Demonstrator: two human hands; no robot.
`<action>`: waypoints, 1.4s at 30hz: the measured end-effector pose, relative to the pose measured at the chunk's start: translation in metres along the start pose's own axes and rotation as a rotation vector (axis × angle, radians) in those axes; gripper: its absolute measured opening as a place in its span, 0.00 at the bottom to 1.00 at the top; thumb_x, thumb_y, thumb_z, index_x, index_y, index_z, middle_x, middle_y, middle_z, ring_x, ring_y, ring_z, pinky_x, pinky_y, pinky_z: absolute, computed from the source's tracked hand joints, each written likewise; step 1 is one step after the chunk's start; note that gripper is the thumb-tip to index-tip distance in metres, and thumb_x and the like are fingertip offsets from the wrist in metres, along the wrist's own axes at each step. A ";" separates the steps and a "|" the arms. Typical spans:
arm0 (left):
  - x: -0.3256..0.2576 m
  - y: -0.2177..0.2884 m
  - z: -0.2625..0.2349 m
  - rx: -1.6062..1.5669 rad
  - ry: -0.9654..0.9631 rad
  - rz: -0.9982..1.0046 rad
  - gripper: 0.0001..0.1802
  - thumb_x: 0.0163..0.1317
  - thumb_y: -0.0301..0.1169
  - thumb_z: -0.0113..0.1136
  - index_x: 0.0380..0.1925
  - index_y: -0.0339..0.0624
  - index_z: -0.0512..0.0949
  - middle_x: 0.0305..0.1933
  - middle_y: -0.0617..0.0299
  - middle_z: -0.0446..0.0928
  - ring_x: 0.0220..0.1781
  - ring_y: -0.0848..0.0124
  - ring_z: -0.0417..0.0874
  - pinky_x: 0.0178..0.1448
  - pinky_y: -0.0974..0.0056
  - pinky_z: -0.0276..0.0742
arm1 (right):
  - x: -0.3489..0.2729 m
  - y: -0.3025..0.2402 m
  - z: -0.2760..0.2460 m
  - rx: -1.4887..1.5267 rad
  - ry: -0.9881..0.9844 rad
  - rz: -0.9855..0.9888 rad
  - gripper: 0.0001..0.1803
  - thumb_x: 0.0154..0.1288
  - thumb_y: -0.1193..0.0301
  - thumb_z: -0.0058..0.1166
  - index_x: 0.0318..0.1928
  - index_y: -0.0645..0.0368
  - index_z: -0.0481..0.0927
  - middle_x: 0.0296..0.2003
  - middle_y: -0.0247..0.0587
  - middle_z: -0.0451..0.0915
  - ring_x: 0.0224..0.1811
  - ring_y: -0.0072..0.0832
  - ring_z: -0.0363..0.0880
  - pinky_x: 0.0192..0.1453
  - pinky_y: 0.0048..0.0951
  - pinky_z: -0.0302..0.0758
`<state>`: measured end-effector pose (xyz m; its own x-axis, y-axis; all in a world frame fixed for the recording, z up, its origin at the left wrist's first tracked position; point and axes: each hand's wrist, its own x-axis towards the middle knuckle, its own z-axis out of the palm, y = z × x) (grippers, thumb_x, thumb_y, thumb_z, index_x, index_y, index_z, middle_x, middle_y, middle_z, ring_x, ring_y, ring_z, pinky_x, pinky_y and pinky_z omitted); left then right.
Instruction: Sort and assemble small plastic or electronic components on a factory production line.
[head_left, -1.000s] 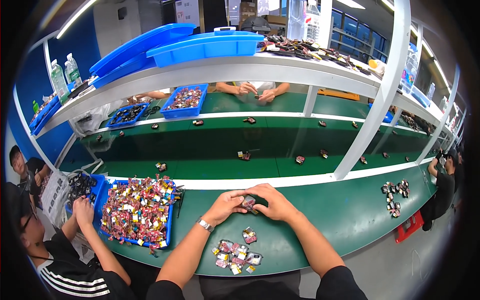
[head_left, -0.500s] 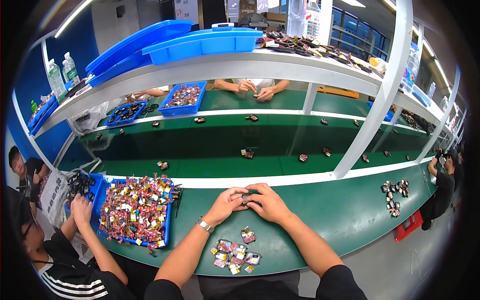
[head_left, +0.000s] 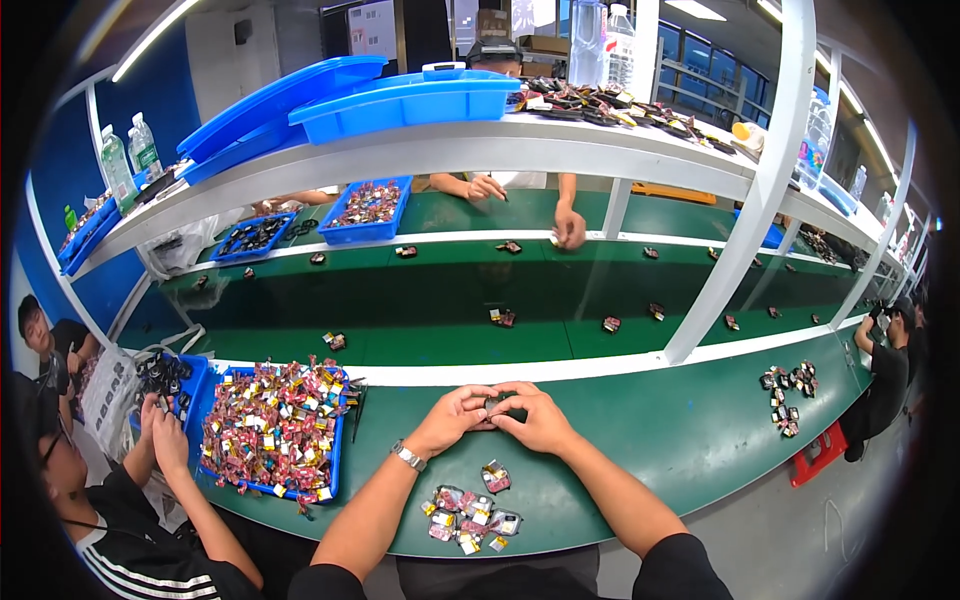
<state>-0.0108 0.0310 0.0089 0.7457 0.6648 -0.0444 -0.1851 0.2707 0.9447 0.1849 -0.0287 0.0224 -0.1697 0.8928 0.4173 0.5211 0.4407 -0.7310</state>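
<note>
My left hand (head_left: 458, 418) and my right hand (head_left: 535, 418) meet over the green bench, fingers closed on a small dark plastic casing (head_left: 491, 404). Fingers and thumbs cover most of it, so its details are hidden. A silver watch circles my left wrist. Between my forearms, near the bench edge, lies a cluster of small electronic assemblies (head_left: 465, 522) with reddish boards, white and yellow labels and dark shells. One separate assembly (head_left: 495, 476) sits just above the cluster.
A blue bin (head_left: 338, 470) heaped with wired boards stands left, black tweezers (head_left: 357, 410) beside it. A co-worker's hands (head_left: 165, 430) are further left. Beyond a white rail, assemblies (head_left: 502, 318) lie on a green conveyor. A shelf (head_left: 440, 150) spans overhead; its white post (head_left: 740, 200) rises right.
The person opposite has parted their hands, one now reaching down toward the conveyor. Assemblies on the conveyor have shifted slightly right. My hands keep hold of the casing, fingers slightly repositioned.
</note>
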 end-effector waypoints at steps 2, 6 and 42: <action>0.000 0.000 -0.002 0.039 -0.009 0.003 0.18 0.69 0.19 0.46 0.59 0.37 0.67 0.54 0.55 0.76 0.56 0.68 0.79 0.62 0.61 0.78 | -0.001 -0.001 0.002 0.005 0.019 -0.002 0.06 0.54 0.73 0.64 0.35 0.55 0.85 0.50 0.40 0.80 0.55 0.40 0.76 0.60 0.39 0.72; 0.002 -0.002 -0.001 -0.037 0.015 0.005 0.17 0.70 0.20 0.46 0.58 0.36 0.67 0.54 0.56 0.75 0.56 0.68 0.79 0.62 0.62 0.79 | -0.003 -0.002 0.010 -0.044 0.148 -0.045 0.06 0.55 0.73 0.64 0.35 0.55 0.85 0.50 0.40 0.80 0.54 0.39 0.76 0.59 0.38 0.72; 0.003 -0.008 -0.001 -0.076 0.133 0.100 0.14 0.71 0.20 0.45 0.55 0.35 0.68 0.55 0.51 0.76 0.56 0.67 0.80 0.61 0.62 0.79 | -0.001 -0.007 0.027 -0.081 0.271 -0.026 0.12 0.54 0.76 0.62 0.42 0.54 0.86 0.53 0.39 0.78 0.57 0.39 0.73 0.58 0.35 0.75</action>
<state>-0.0074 0.0312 0.0005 0.6310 0.7758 0.0012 -0.3059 0.2473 0.9194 0.1585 -0.0303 0.0127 0.0399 0.8189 0.5726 0.5865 0.4448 -0.6769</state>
